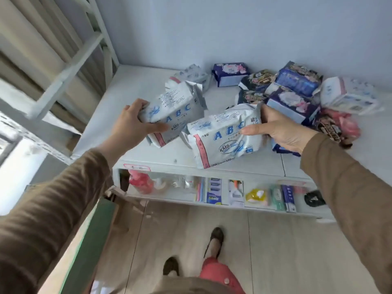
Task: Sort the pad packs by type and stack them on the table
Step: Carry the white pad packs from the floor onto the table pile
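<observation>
At the far left a white metal frame (70,60) stands beside the white bench (131,85). The left hand (131,126), in a brown sleeve, grips one white ABC pad pack (176,111) by its left end, thumb on top across the printed face; the pack is tilted and its lower corner is close to the bench top — whether it touches cannot be told. Just to its right the right hand (282,130) grips a second white ABC pack (220,136) by its right end, thumb across the front, the pack slanting out past the bench's front edge. Behind them, near the wall, lies another pale pack (193,76), then a dark blue pack with pink print (231,74). Farther right sits an unsorted heap — dark blue and black packs (297,81), a white pack (347,94) at the far end, a pink one (347,126) lower down. Under the bench top, a shelf (212,203) holds small assorted items.
</observation>
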`<state>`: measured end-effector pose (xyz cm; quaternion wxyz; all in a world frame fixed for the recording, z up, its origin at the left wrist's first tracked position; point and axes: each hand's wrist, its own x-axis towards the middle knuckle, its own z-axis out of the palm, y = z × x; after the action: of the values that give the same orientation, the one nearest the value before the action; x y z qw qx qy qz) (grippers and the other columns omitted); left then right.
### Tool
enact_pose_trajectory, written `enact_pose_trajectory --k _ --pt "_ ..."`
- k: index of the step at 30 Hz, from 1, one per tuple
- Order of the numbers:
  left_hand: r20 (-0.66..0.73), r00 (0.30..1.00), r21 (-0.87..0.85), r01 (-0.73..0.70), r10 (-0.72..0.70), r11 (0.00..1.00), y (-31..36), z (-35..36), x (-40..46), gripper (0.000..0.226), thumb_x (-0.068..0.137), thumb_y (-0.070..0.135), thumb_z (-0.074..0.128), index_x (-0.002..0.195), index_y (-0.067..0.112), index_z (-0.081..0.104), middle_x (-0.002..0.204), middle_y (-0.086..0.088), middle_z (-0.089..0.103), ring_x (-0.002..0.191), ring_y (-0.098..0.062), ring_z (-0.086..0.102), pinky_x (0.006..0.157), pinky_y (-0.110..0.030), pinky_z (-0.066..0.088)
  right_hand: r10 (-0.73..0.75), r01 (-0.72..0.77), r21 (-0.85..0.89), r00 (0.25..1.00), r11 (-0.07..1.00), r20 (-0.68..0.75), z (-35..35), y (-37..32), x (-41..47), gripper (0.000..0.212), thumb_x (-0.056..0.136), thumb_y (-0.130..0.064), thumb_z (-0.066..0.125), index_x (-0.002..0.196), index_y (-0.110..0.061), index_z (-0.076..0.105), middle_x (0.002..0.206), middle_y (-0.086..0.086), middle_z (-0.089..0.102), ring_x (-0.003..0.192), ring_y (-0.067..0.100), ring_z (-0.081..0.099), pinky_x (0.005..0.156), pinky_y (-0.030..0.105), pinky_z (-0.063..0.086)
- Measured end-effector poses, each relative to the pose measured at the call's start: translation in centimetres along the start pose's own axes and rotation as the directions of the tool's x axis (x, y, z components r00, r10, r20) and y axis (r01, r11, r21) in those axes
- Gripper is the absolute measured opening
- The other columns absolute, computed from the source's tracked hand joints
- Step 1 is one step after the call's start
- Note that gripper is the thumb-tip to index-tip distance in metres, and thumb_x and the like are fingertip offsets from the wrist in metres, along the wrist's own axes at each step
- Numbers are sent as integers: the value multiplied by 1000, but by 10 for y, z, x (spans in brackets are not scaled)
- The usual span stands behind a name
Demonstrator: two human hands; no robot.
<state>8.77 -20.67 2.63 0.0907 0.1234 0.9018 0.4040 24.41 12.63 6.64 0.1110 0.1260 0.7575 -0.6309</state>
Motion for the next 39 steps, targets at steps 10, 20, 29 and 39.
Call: enact_pose_trajectory --k 10,20,29,39 --pt "121 991 116 34 -48 993 -88 -9 -134 77 51 64 85 117 43 51 112 3 54 94 -19 61 81 -41 56 132 -134 18 989 991 63 97 89 -96 55 77 3 75 121 -20 54 111 -2 68 100 11 65 68 13 53" --pt "281 949 333 45 -145 942 -202 45 -220 78 65 54 84 129 31 46 112 5 49 95 -17 57 78 -32 50 340 -341 -10 935 940 102 187 222 -139 75 61 -18 89 126 -16 51 120 -1 68 114 20 66 96 33 54" --pt "374 896 370 93 -240 924 -359 145 -213 75 60 56 84 120 24 50 102 7 49 90 -18 58 79 -36 51 371 -359 -264 929 895 -5 295 377 -105 70 64 -37 86 122 -43 49 124 -7 57 110 13 60 93 33 53" --pt "348 896 346 150 -275 926 -536 301 -167 71 69 32 88 124 19 45 113 5 49 97 -15 56 73 -28 44 329 -357 -315 934 879 -137 364 600 -12 42 71 -22 80 103 -31 54 104 -2 58 96 18 60 79 38 55"
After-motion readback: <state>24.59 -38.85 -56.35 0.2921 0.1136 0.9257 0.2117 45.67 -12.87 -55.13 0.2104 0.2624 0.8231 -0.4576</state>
